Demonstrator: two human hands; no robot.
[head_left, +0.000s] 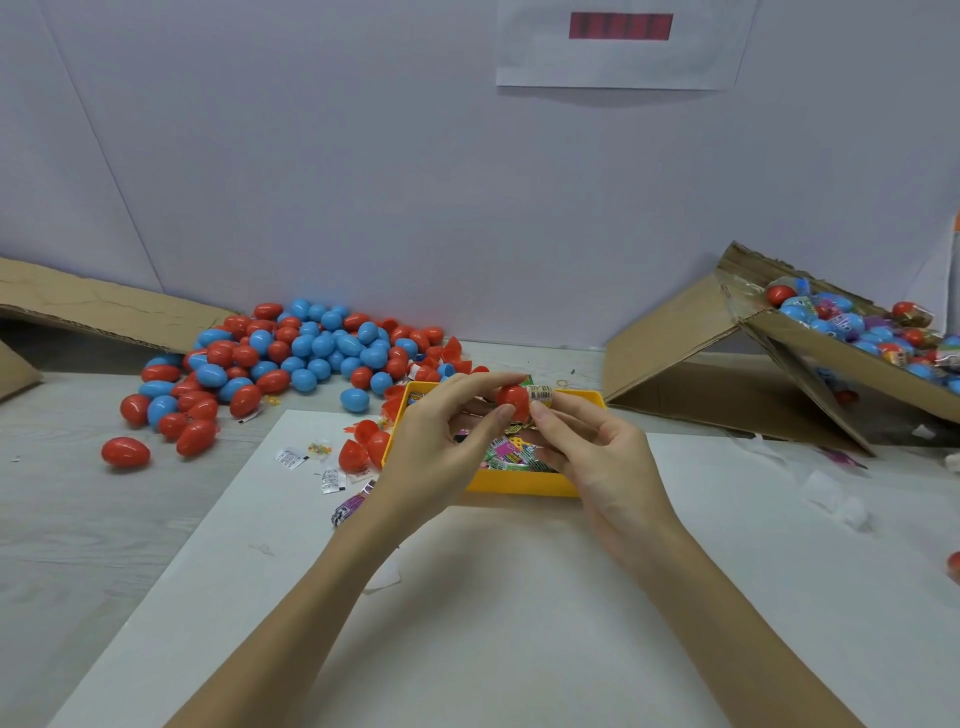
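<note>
Above a yellow tray (519, 483), both hands meet around one red plastic egg half (511, 399). My left hand (441, 441) pinches that red half between thumb and fingers. My right hand (597, 441) pinches a small printed packet (540, 395) that sticks out of the egg's right side. The tray holds several colourful packets (506, 454), partly hidden by my hands.
A heap of red and blue eggs (291, 353) lies at the back left, with loose red halves (358, 447) and small packets (291, 457) by the tray. A tilted cardboard box (779, 374) with wrapped eggs stands at the right. A white sheet (467, 623) covers the near table.
</note>
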